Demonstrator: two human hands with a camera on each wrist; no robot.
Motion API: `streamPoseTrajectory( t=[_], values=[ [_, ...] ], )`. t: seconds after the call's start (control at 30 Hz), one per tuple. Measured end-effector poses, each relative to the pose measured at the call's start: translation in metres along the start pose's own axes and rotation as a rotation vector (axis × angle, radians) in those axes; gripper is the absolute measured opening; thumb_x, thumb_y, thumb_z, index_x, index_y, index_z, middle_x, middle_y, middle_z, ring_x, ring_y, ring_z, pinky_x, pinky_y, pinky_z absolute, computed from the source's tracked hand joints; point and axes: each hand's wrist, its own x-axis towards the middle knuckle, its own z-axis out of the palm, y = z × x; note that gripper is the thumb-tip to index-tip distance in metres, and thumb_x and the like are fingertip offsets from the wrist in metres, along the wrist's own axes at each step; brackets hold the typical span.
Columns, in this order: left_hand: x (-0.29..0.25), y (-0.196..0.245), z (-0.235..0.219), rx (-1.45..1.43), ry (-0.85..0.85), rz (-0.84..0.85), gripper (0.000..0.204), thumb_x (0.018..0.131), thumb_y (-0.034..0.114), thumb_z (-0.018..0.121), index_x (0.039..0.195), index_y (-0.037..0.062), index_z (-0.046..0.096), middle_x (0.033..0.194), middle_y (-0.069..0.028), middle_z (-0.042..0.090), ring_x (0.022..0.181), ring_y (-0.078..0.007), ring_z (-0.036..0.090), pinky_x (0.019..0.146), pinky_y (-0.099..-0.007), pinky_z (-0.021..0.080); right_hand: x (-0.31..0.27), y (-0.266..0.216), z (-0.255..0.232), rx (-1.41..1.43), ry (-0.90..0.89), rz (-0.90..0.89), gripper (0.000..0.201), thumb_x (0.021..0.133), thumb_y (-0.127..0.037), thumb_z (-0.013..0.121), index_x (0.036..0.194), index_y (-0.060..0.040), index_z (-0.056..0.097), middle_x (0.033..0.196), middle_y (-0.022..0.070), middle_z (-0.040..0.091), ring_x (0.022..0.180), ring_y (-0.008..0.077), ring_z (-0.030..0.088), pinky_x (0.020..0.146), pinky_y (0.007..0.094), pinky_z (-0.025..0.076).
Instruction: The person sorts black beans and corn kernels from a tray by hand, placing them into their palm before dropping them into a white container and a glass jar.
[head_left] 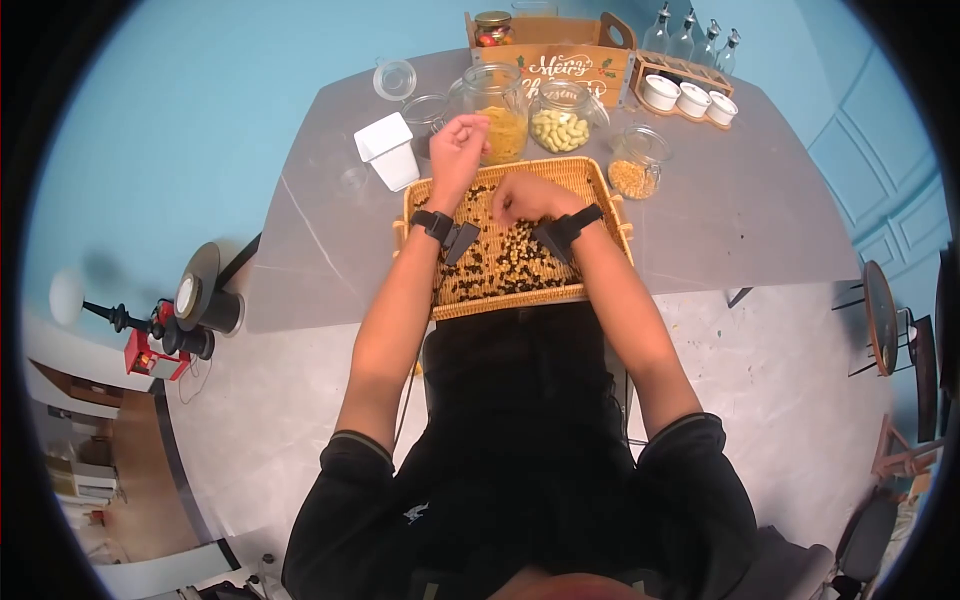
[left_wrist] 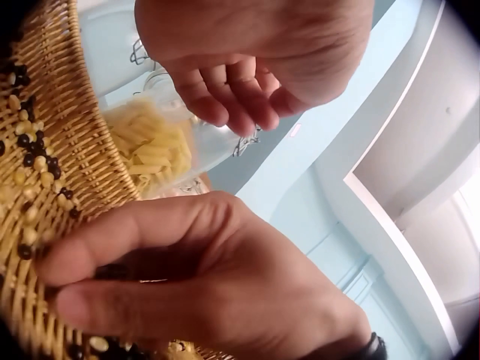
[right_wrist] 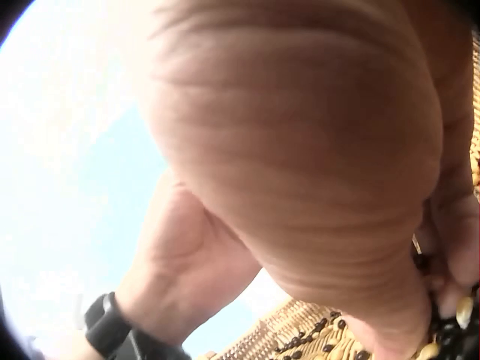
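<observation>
A woven wicker basket tray [head_left: 612, 215] holds scattered black and yellow beans [head_left: 515, 258]. My left hand [head_left: 460, 150] is raised over the basket's far left side, beside the glass jar of pasta [head_left: 507, 135]. Its fingers [left_wrist: 240, 94] are curled in the left wrist view; I cannot tell whether anything lies inside them. Down in the basket, my right hand [head_left: 530, 197] has its curled fingers among the beans. In the right wrist view, black beans [right_wrist: 448, 334] show at its fingertips, and its palm hides most of the grip. Thumb and forefinger nearly meet in the left wrist view.
Along the back stand a dark-filled jar [head_left: 425, 112], a jar of pale green pieces [head_left: 560, 130] and a jar of yellow kernels [head_left: 633, 178]. A white container [head_left: 388, 150] is left of the basket. Behind are a wooden crate [head_left: 550, 70] and a rack with bottles and white cups [head_left: 692, 98].
</observation>
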Motion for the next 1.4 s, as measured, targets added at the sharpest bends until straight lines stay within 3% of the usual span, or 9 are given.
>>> streamPoseTrajectory(
  t=[0.2, 0.4, 0.43, 0.57, 0.67, 0.83, 1.07, 1.27, 1.4],
  values=[
    [-0.007, -0.005, -0.003, 0.158, -0.167, -0.268, 0.03, 0.103, 0.028, 0.061, 0.104, -0.0003, 0.07, 0.074, 0.0012, 0.062, 0.064, -0.0046, 0.055, 0.056, -0.0203, 0.044, -0.011, 0.004, -0.023, -0.136, 0.176, 0.186, 0.008, 0.079, -0.01, 0.081, 0.081, -0.0037, 0.077, 0.078, 0.0113, 0.075, 0.072, 0.0212, 0.069, 0.07, 0.0367, 0.053],
    [-0.002, 0.0, -0.018, 0.105, -0.125, -0.514, 0.061, 0.107, 0.056, 0.042, 0.106, 0.0016, 0.069, 0.07, 0.0043, 0.054, 0.061, -0.0066, 0.053, 0.058, -0.0212, 0.044, -0.026, 0.004, -0.029, -0.21, 0.189, 0.335, 0.057, 0.062, -0.045, 0.095, 0.082, -0.0001, 0.066, 0.072, 0.0098, 0.066, 0.07, 0.0228, 0.064, 0.062, 0.0355, 0.048],
    [-0.001, -0.001, -0.021, 0.058, -0.129, -0.535, 0.064, 0.107, 0.058, 0.04, 0.105, 0.0014, 0.068, 0.071, 0.0042, 0.054, 0.061, -0.0069, 0.052, 0.058, -0.0215, 0.045, -0.026, -0.001, -0.031, -0.151, 0.101, 0.342, 0.073, 0.05, -0.047, 0.099, 0.091, 0.0002, 0.061, 0.08, 0.0091, 0.065, 0.075, 0.0231, 0.064, 0.064, 0.0353, 0.048],
    [0.002, -0.003, -0.035, -0.012, -0.119, -0.572, 0.067, 0.107, 0.06, 0.036, 0.108, 0.0011, 0.068, 0.073, 0.003, 0.056, 0.064, -0.0081, 0.054, 0.06, -0.0231, 0.047, -0.023, -0.021, -0.018, -0.11, -0.203, 0.268, 0.08, 0.05, -0.036, 0.101, 0.109, -0.0039, 0.059, 0.096, 0.0099, 0.068, 0.083, 0.0261, 0.065, 0.07, 0.0383, 0.05],
    [0.004, -0.013, -0.035, -0.02, -0.11, -0.586, 0.069, 0.107, 0.06, 0.034, 0.108, 0.0001, 0.068, 0.073, 0.0023, 0.056, 0.064, -0.0089, 0.055, 0.06, -0.0233, 0.048, -0.019, -0.037, -0.006, -0.132, -0.203, 0.099, 0.073, 0.053, -0.025, 0.1, 0.111, -0.0048, 0.06, 0.096, 0.0083, 0.064, 0.089, 0.0229, 0.063, 0.073, 0.035, 0.048],
    [0.003, -0.017, -0.032, -0.006, -0.126, -0.589, 0.069, 0.109, 0.057, 0.031, 0.107, -0.0008, 0.068, 0.073, -0.0009, 0.06, 0.063, -0.0109, 0.059, 0.06, -0.0242, 0.051, -0.011, -0.035, -0.006, 0.06, -0.083, 0.175, 0.017, 0.075, 0.002, 0.078, 0.091, -0.001, 0.076, 0.075, 0.0074, 0.072, 0.059, 0.0167, 0.066, 0.058, 0.0342, 0.051],
    [-0.001, -0.023, -0.02, 0.18, -0.148, -0.401, 0.075, 0.109, 0.056, 0.023, 0.103, -0.0056, 0.066, 0.076, -0.0096, 0.065, 0.065, -0.0176, 0.067, 0.062, -0.0288, 0.059, -0.013, -0.014, -0.024, -0.131, 0.472, 0.008, 0.021, 0.075, -0.005, 0.081, 0.095, -0.0019, 0.077, 0.088, 0.02, 0.073, 0.079, 0.0324, 0.072, 0.072, 0.0399, 0.055],
    [-0.015, -0.026, -0.004, 0.231, -0.225, -0.49, 0.078, 0.109, 0.057, 0.018, 0.113, -0.0069, 0.062, 0.087, -0.0168, 0.069, 0.082, -0.0273, 0.074, 0.074, -0.0349, 0.064, -0.01, -0.031, -0.023, -0.025, 0.632, -0.084, 0.016, 0.081, -0.009, 0.079, 0.096, -0.003, 0.078, 0.087, 0.0168, 0.075, 0.077, 0.029, 0.071, 0.073, 0.0376, 0.055],
    [-0.023, -0.009, 0.003, -0.355, -0.267, -0.718, 0.065, 0.111, 0.049, 0.016, 0.132, -0.0033, 0.05, 0.116, -0.0195, 0.066, 0.109, -0.0296, 0.069, 0.098, -0.045, 0.059, -0.007, -0.032, -0.019, 0.071, 0.571, -0.136, 0.018, 0.087, -0.009, 0.076, 0.104, -0.0027, 0.077, 0.093, 0.013, 0.075, 0.079, 0.0209, 0.069, 0.074, 0.0333, 0.055]
  ],
)
